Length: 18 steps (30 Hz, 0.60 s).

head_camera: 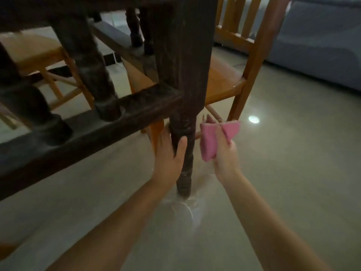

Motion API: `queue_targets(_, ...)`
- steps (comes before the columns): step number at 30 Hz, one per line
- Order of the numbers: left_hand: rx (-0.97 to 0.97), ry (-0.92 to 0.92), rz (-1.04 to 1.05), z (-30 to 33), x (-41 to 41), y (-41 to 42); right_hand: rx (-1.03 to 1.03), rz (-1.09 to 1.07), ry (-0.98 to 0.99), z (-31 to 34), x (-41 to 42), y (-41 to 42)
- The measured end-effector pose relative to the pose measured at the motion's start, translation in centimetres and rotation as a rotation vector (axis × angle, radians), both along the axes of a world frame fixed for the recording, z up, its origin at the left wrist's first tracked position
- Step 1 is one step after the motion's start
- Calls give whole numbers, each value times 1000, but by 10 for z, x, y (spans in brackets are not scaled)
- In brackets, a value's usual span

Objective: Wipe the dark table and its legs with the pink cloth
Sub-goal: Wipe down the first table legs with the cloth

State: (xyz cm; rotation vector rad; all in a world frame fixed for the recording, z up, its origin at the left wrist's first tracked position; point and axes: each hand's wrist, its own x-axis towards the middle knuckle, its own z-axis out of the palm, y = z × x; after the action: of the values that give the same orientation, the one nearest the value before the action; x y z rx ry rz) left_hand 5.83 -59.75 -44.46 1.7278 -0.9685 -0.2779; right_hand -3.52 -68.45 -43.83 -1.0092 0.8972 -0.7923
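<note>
Low down, left hand grip wrapped round table leg, right hand clamping pink cloth beside it.

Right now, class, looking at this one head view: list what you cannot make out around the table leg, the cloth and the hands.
- Table top: cut off by the upper edge.
- Left hand fingers: wrapped behind the table leg, hidden.
- Pink cloth: folded in the right hand; its full size and any dirt are unreadable.
- Leg's far side: out of sight.
- Foot of the leg: blurred against the glossy floor.
</note>
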Motion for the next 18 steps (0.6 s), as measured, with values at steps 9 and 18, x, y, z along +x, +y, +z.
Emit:
queue_targets(9,-140,77,-31,-4,13,-31,-253,53,211,-121,19,29)
queue_targets(18,-65,56,-114,3,21,-26,-232,90,-234,-47,31,11)
